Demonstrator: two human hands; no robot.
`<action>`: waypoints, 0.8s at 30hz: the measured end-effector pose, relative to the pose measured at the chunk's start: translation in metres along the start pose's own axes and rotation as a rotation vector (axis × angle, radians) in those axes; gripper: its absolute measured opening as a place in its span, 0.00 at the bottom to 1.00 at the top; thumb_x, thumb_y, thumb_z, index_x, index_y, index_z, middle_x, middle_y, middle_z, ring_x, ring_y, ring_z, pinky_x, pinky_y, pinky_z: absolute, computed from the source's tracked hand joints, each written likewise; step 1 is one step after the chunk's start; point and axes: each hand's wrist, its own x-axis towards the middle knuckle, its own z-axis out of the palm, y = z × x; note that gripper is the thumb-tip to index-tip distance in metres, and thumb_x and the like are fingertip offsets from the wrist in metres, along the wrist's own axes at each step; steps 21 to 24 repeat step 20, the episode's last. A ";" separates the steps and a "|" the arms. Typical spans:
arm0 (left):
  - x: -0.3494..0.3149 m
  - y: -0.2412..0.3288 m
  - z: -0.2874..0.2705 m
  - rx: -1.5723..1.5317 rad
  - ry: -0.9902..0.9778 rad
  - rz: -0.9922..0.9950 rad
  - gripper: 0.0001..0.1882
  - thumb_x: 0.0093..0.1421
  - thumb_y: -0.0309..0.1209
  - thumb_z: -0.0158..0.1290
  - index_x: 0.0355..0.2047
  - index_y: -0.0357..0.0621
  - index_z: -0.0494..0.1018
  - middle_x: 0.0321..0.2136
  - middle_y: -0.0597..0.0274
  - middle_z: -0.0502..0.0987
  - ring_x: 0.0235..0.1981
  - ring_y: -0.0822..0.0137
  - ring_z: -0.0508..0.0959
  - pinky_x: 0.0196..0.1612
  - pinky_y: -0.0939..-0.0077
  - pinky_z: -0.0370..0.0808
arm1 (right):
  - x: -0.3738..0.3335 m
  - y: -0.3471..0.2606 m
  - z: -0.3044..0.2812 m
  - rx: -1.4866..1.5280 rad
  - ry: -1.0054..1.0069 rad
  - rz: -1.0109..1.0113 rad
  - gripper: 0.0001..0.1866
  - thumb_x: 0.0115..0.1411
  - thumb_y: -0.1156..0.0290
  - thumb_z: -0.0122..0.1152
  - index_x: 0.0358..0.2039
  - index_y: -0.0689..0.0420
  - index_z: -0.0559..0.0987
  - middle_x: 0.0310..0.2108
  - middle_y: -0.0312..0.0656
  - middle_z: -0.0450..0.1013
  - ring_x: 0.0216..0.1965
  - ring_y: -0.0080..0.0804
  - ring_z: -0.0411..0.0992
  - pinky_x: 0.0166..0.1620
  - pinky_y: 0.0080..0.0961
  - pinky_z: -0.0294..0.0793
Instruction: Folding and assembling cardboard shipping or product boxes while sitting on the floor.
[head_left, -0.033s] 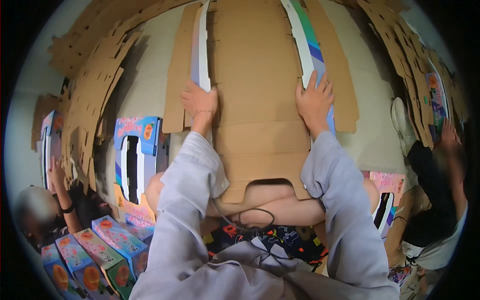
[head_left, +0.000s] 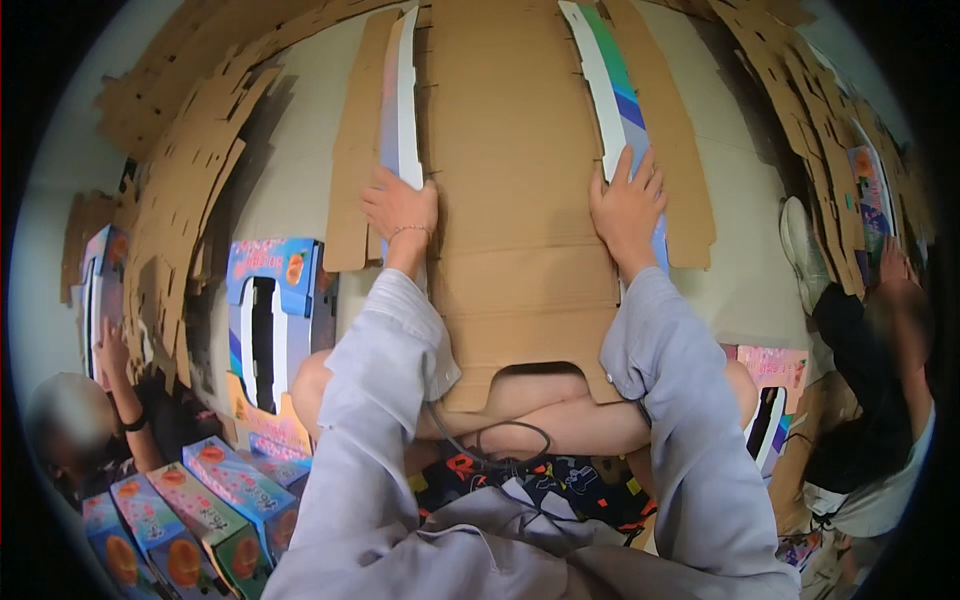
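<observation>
A large brown cardboard sheet (head_left: 515,190) lies in front of me, its near end with a cut-out reaching over my crossed legs. Along its left side runs a folded strip (head_left: 403,120) with a white edge and a printed face, and my left hand (head_left: 402,212) lies on it, thumb apart from the fingers. The matching right strip (head_left: 612,110) is white with green, blue and pale purple bands. On it my right hand (head_left: 630,208) rests flat with fingers spread. Outer brown flaps (head_left: 690,190) extend beyond both strips.
Stacks of flat cardboard (head_left: 185,190) stand left and right. Folded printed cartons (head_left: 275,265) lie beside my left knee, and a pink one (head_left: 778,365) beside my right. Several closed peach-printed boxes (head_left: 200,500) sit at lower left. A person (head_left: 135,420) works at each side.
</observation>
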 end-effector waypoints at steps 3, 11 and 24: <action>-0.010 -0.001 0.006 0.183 0.071 0.017 0.36 0.46 0.49 0.56 0.51 0.42 0.60 0.40 0.39 0.65 0.44 0.44 0.65 0.47 0.54 0.63 | -0.004 0.001 -0.001 0.001 0.012 -0.029 0.33 0.58 0.50 0.47 0.58 0.59 0.63 0.60 0.59 0.53 0.57 0.59 0.54 0.52 0.55 0.57; -0.011 0.002 0.009 0.314 0.082 0.062 0.40 0.53 0.61 0.45 0.61 0.53 0.55 0.42 0.43 0.65 0.43 0.47 0.66 0.46 0.54 0.62 | 0.044 0.034 -0.037 0.273 -0.475 0.019 0.41 0.51 0.43 0.55 0.58 0.57 0.63 0.59 0.58 0.55 0.59 0.56 0.54 0.56 0.48 0.57; -0.012 0.000 0.008 0.369 0.097 0.074 0.41 0.54 0.63 0.42 0.63 0.57 0.51 0.50 0.40 0.63 0.51 0.46 0.63 0.52 0.55 0.60 | 0.033 0.032 -0.035 0.368 -0.515 0.075 0.36 0.50 0.43 0.59 0.56 0.49 0.67 0.50 0.56 0.62 0.50 0.54 0.60 0.54 0.41 0.62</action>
